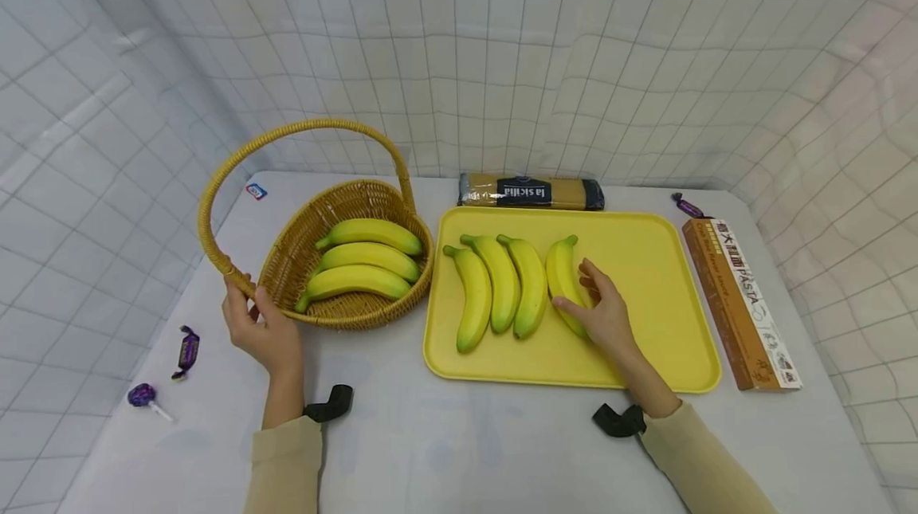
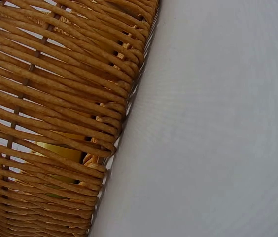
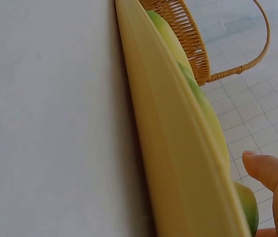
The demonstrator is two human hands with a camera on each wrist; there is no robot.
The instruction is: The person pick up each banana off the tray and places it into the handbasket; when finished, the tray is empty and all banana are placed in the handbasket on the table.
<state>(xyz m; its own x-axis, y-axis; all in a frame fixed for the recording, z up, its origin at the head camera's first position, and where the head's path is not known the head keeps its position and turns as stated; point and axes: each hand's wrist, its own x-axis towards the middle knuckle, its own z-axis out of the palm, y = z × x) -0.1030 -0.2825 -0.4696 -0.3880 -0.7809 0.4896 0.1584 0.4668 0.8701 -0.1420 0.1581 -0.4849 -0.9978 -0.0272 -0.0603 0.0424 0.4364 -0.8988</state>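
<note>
A wicker basket [image 1: 287, 255] with a tall handle holds three bananas [image 1: 362, 259]. My left hand [image 1: 260, 327] grips the lower end of the basket's handle [image 1: 222, 259] at its left side. To the right lies a yellow tray [image 1: 645, 275] with several bananas. My right hand [image 1: 606, 315] is wrapped round the rightmost banana [image 1: 562, 275] on the tray. The left wrist view shows only the basket's woven wall [image 2: 55, 118] and the table. In the right wrist view the tray's rim [image 3: 173, 148] fills the middle, with a fingertip [image 3: 262, 168] beside a banana.
A dark pasta packet [image 1: 531, 192] lies behind the tray, and a long brown pasta box [image 1: 739, 303] lies to its right. Wrapped sweets [image 1: 188, 351] and a lollipop [image 1: 143, 397] sit at the left. A purple sweet [image 1: 687, 205] is at the back right. Gridded white sheets wall the table.
</note>
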